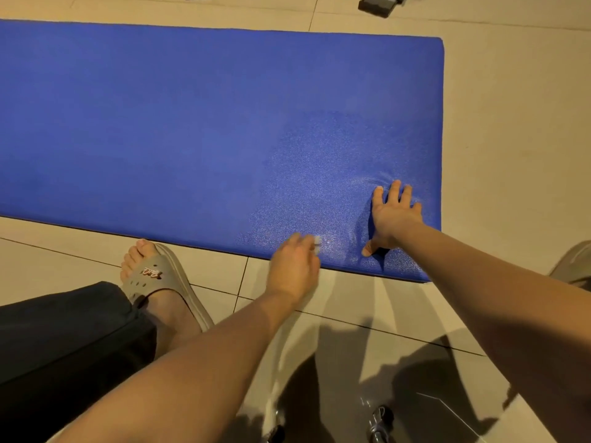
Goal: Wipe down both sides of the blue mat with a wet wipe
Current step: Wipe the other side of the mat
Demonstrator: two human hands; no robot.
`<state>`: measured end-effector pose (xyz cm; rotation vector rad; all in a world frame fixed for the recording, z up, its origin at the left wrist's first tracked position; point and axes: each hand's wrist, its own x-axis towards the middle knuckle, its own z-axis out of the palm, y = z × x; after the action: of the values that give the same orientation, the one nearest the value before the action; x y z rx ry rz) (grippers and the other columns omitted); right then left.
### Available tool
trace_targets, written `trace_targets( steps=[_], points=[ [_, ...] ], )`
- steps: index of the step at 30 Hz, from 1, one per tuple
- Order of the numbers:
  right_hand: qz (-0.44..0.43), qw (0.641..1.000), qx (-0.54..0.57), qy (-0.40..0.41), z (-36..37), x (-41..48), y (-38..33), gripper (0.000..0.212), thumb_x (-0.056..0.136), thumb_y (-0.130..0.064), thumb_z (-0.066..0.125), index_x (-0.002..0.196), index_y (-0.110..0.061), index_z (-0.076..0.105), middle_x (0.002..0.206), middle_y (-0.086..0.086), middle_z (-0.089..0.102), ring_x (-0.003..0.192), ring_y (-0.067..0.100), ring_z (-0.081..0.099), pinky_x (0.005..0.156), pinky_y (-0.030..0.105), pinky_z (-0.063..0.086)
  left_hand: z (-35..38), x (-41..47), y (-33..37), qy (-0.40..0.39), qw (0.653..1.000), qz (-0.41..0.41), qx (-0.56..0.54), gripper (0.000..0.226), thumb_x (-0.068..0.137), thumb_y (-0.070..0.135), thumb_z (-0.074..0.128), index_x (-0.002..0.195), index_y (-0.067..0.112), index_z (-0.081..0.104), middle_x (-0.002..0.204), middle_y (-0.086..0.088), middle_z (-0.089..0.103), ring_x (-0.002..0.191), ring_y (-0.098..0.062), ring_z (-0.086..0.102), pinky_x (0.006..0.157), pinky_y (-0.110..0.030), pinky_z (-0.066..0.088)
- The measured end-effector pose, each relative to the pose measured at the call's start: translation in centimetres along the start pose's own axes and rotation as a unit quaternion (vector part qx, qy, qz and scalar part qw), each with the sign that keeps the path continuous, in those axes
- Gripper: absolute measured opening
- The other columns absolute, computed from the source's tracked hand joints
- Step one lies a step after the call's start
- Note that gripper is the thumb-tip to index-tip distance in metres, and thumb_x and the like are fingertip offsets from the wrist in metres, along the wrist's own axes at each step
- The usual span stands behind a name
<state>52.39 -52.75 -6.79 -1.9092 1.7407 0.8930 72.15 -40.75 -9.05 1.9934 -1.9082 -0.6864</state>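
Observation:
The blue mat (179, 123) lies flat on the tiled floor and fills most of the view. Its right end shows a paler, damp-looking sheen. My left hand (292, 266) sits at the mat's near edge, blurred, gripping a small white wet wipe (317, 243) that peeks out past the fingers and touches the mat. My right hand (395, 214) lies flat on the mat near its right end, fingers spread and pressing a dent into the surface.
My foot in a grey slipper (161, 282) stands on the tiles just left of my left hand, beside the mat's near edge. Dark objects (379, 4) lie on the floor beyond the mat's far edge. Another slipper (572, 260) shows at the right edge.

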Motion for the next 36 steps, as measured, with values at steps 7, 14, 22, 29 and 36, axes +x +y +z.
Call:
trace_targets(
  steps=[7, 14, 22, 29, 36],
  points=[
    [-0.013, 0.999, 0.036, 0.012, 0.3, -0.6, 0.8, 0.154, 0.058, -0.069, 0.085, 0.157, -0.014, -0.02, 0.162, 0.022, -0.026, 0.15, 0.046, -0.018, 0.122, 0.06, 0.009, 0.1, -0.4, 0.8, 0.033, 0.996, -0.081, -0.02, 0.015, 0.096, 0.013, 0.056, 0.103, 0.004, 0.066, 0.099, -0.015, 0.066, 0.087, -0.033, 0.063, 0.075, -0.039, 0.047],
    [-0.028, 0.975, 0.177, 0.13, 3.1, -1.7, 3.6, 0.095, 0.086, -0.057, 0.068, 0.159, -0.019, 0.02, 0.168, 0.011, 0.001, 0.155, 0.03, 0.002, 0.121, 0.051, 0.021, 4.3, -1.1, 6.4, -0.014, 1.0, -0.003, -0.024, 0.021, 0.097, 0.014, 0.056, 0.112, 0.004, 0.068, 0.1, -0.018, 0.066, 0.088, -0.039, 0.064, 0.077, -0.046, 0.05],
    [-0.003, 0.986, 0.152, 0.075, 6.0, -4.7, 4.7, 0.092, 0.095, -0.042, 0.056, 0.161, -0.021, -0.005, 0.167, 0.01, -0.016, 0.154, 0.033, -0.012, 0.123, 0.053, 0.015, 4.0, -0.6, 6.1, -0.1, 0.974, 0.186, 0.083, 0.019, 0.093, 0.006, 0.06, 0.111, 0.009, 0.065, 0.098, -0.012, 0.06, 0.086, -0.036, 0.064, 0.067, -0.045, 0.051],
    [0.047, 0.991, 0.118, 0.032, 4.5, -4.3, 2.2, 0.088, 0.099, -0.038, 0.05, 0.159, -0.009, -0.008, 0.164, 0.02, -0.02, 0.152, 0.043, -0.014, 0.121, 0.059, 0.016, -1.9, -0.5, -2.2, -0.065, 0.981, 0.126, 0.133, 0.018, 0.097, 0.01, 0.058, 0.11, 0.006, 0.07, 0.097, -0.013, 0.062, 0.086, -0.037, 0.065, 0.068, -0.042, 0.052],
    [0.068, 0.994, 0.08, 0.04, 4.8, -4.1, 0.8, 0.088, 0.098, -0.034, 0.047, 0.157, 0.0, -0.008, 0.162, 0.029, -0.013, 0.15, 0.051, -0.005, 0.118, 0.057, 0.026, -2.5, -0.9, -4.0, 0.013, 0.998, -0.035, 0.055, 0.021, 0.097, 0.013, 0.06, 0.115, 0.009, 0.07, 0.102, -0.016, 0.069, 0.086, -0.039, 0.067, 0.075, -0.042, 0.053]
  ],
)
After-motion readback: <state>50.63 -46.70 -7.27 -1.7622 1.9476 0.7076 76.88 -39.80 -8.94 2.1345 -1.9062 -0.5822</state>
